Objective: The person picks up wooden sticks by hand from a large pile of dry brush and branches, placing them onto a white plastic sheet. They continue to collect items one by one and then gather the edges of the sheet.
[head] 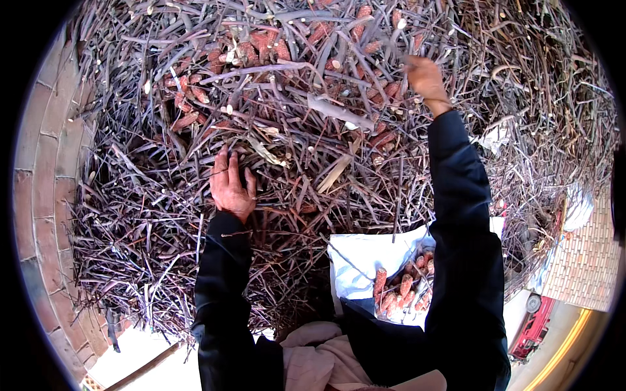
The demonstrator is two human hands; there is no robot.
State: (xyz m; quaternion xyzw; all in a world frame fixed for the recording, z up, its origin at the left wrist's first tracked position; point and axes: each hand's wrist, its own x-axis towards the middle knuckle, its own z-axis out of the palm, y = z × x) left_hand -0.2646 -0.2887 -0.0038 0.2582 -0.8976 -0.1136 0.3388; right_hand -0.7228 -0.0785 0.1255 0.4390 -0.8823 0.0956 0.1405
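Note:
My left hand rests on a deep pile of cut twigs, its fingers apart and nothing seen in them. Farther out and to the right, my right hand is raised over the pile with curled fingers. Motion blur hides whether it grips anything. Dry, reddish corncobs lie scattered among the sticks beyond my left hand, with more corncobs below my right hand. Close to my body, a white sack stands with its mouth open, partly hidden by my right sleeve. Several corncobs show inside it.
A brick wall borders the pile on the left. Thicker sticks and a dry husk lie on top. At lower right, brick paving and a red vehicle appear beyond the twigs.

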